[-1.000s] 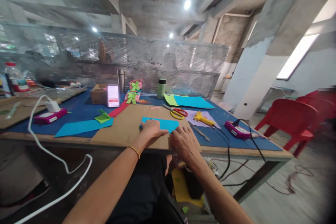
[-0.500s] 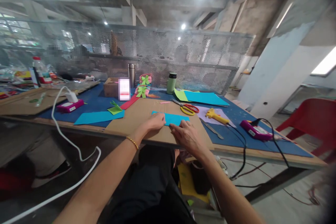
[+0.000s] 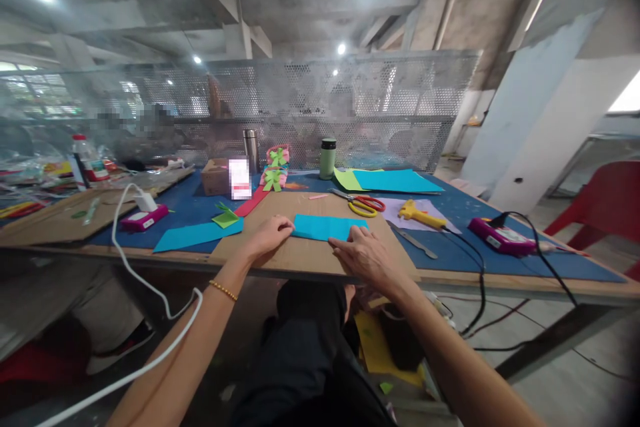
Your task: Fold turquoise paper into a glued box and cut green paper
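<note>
A folded cyan paper sheet lies on a brown cardboard sheet on the table. My left hand rests flat at the paper's left end, its fingertips touching that edge. At the paper's near right corner my right hand lies with its fingers stretched out and pressing down. Neither hand holds anything.
Red-and-yellow scissors, a yellow glue gun, a metal ruler and a pink device with a black cable lie to the right. More cyan paper, a green cup, a steel flask, paper bows and a white cable are around. A red chair stands far right.
My left hand has slid left off the cyan paper to its left edge. My right hand has stayed at the near right corner. The view has shifted a little.
</note>
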Available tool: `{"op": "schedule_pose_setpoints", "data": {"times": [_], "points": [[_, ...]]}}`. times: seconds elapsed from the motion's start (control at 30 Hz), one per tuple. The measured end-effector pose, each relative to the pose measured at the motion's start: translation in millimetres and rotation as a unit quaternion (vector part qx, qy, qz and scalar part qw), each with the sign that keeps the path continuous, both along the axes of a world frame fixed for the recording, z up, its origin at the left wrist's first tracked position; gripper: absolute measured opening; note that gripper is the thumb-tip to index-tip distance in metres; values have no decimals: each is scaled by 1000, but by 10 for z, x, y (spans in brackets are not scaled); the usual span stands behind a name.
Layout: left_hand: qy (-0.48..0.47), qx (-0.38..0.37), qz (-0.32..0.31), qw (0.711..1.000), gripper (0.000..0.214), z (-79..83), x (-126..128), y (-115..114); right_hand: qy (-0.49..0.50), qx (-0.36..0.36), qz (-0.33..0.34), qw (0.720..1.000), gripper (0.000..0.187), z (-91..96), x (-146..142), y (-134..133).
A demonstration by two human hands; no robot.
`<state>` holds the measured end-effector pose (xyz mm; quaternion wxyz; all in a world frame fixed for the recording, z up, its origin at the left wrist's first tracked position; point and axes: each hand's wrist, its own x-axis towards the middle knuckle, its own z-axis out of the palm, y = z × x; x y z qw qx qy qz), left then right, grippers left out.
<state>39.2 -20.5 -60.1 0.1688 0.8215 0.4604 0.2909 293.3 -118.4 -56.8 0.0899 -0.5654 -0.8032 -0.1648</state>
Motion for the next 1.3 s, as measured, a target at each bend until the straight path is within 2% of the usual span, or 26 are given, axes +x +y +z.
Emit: {"op": "schedule_pose_setpoints", "data": {"times": [0.07, 0.2, 0.4, 0.67, 0.93, 1.03, 1.1, 1.2, 1.3], "points": [[-7, 8, 10, 1000, 19, -1, 48, -46, 0, 8, 0, 1000, 33, -19, 10, 15], [9, 14, 79, 997, 18, -7, 159, -93, -4, 13, -5, 1000, 34, -35, 14, 20], [112, 6, 122, 986, 15, 48, 258, -90, -17, 0, -16, 1000, 34, 10, -18, -13], [188, -11, 126, 974, 15, 110, 331, -26, -22, -13, -16, 1000, 33, 59, -33, -31], [241, -19, 125, 962, 17, 214, 352, -59, -3, -6, -1, 1000, 34, 2, 6, -5], [245, 26, 135, 960, 22, 166, 388, -168, -3, 3, -2, 1000, 35, -29, 13, 19], [264, 108, 122, 951, 25, 118, 425, -255, -7, 6, -7, 1000, 35, -39, 11, 28], [309, 223, 59, 923, 29, 53, 449, -352, -13, 2, -12, 1000, 35, -32, -1, 23], [338, 239, 5, 910, 27, 7, 406, -401, -9, -3, -16, 1000, 35, -15, -15, 8]]}}
